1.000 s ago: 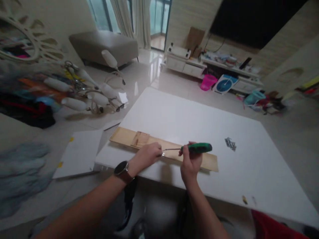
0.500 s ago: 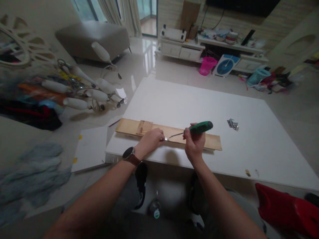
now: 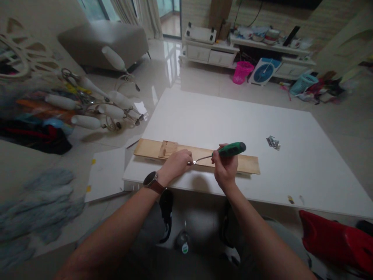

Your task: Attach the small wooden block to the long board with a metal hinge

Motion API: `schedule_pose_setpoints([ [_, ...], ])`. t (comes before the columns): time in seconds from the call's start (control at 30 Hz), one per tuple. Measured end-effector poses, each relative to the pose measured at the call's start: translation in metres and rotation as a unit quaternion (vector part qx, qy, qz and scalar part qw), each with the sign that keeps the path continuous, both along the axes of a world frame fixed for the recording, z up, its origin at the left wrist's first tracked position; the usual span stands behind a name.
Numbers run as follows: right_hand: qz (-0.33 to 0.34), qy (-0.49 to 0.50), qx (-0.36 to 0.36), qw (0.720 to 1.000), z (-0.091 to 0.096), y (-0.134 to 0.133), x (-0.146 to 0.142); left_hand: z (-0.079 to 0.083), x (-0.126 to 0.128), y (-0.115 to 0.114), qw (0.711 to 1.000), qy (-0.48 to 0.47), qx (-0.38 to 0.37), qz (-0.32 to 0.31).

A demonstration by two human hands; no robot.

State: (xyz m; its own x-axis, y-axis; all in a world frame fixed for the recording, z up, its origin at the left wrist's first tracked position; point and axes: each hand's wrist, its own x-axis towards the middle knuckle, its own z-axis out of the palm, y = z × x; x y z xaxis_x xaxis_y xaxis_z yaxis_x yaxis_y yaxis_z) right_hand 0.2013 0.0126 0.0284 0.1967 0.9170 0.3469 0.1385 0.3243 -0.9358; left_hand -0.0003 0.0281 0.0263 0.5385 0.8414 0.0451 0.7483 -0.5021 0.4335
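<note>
The right hand [image 3: 225, 167] grasps the green handle of a screwdriver [image 3: 232, 148], whose shaft points left; its tip is at a small metal bracket [image 3: 195, 162], though whether the two touch I cannot tell. The left hand [image 3: 178, 163], a wristwatch [image 3: 150, 179] strapped behind it, is closed on that bracket, fingers curled, at the near long edge of a wooden board [image 3: 201, 153]. The board lies along the near edge of the white bench [image 3: 227, 118], its left end close to the bench's left edge. A small wooden block [image 3: 168, 149] rests on the board, left of the hands. Past the board's right end, toward the bench's right edge, lies a cluster of metal hardware [image 3: 273, 142]; a small yellow and dark piece [image 3: 290, 199] sits by the near edge. Beyond the left edge, a white panel [image 3: 106, 175] and a lamp with white shades [image 3: 112, 111] lie on the floor. Beyond the far edge stand a pink basket [image 3: 243, 72] and a blue-and-white fan [image 3: 264, 72].
</note>
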Motion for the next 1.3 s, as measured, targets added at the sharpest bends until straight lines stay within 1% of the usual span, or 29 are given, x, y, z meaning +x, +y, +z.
schedule_pose_setpoints([
  [0.23,0.016,-0.034,0.003,0.999,-0.006,-0.001,0.0,-0.004,-0.003,0.002,1.0,0.01,0.005,-0.006],
  [0.43,0.031,-0.053,0.03,0.998,-0.014,0.004,-0.003,-0.001,-0.003,0.001,1.0,0.023,0.002,0.003],
  [0.53,0.043,-0.059,0.035,0.997,-0.015,0.005,-0.003,0.0,-0.002,0.0,1.0,0.023,0.004,0.001],
  [0.8,0.052,-0.097,0.061,0.992,-0.001,0.002,-0.008,-0.006,-0.003,0.001,1.0,0.01,0.022,-0.005],
  [0.93,0.076,-0.078,0.038,0.993,0.002,0.002,-0.013,-0.011,-0.003,0.001,0.999,0.0,0.032,-0.009],
  [1.07,0.073,-0.063,0.018,0.995,0.005,0.006,-0.018,-0.014,-0.004,0.002,0.999,-0.011,0.042,-0.016],
  [1.17,0.086,-0.07,0.024,0.994,0.01,0.008,-0.022,-0.014,-0.004,0.003,0.999,-0.006,0.044,-0.014],
  [1.3,0.111,-0.087,0.039,0.989,0.019,0.008,-0.023,-0.01,-0.002,0.003,0.999,0.006,0.034,-0.001],
])
